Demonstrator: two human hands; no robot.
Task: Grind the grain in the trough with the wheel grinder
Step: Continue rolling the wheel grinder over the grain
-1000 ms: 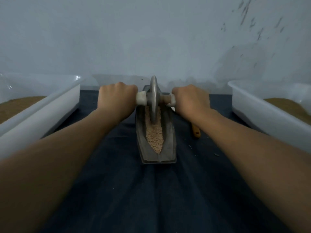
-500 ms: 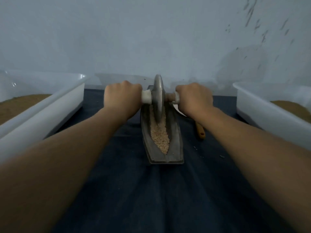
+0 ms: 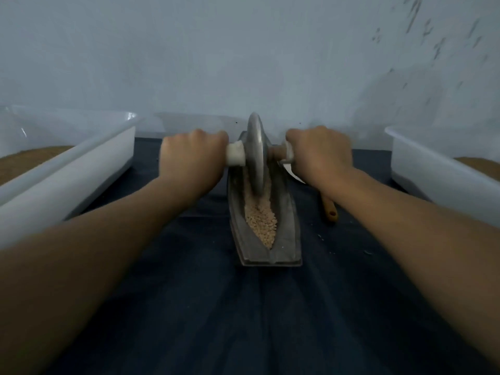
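Note:
A dark boat-shaped trough (image 3: 286, 239) lies lengthwise on a dark blue cloth, with pale grain (image 3: 262, 219) heaped along its groove. A grey metal wheel grinder (image 3: 256, 155) stands upright in the groove at the trough's far half, its rim down in the grain. My left hand (image 3: 192, 158) grips the axle handle left of the wheel, next to a white collar. My right hand (image 3: 320, 154) grips the handle on the right side. Both handles are mostly hidden inside my fists.
A white tub (image 3: 81, 169) with brown powder stands at the left, another white tub (image 3: 438, 174) with brown powder at the right. A wooden-handled tool (image 3: 330, 209) lies on the blue cloth (image 3: 243, 320) beside the trough, partly under my right forearm. A pale wall rises close behind.
The wheel has rolled a little along the groove toward the trough's far end, both hands still gripping the handles. The camera view has shifted slightly.

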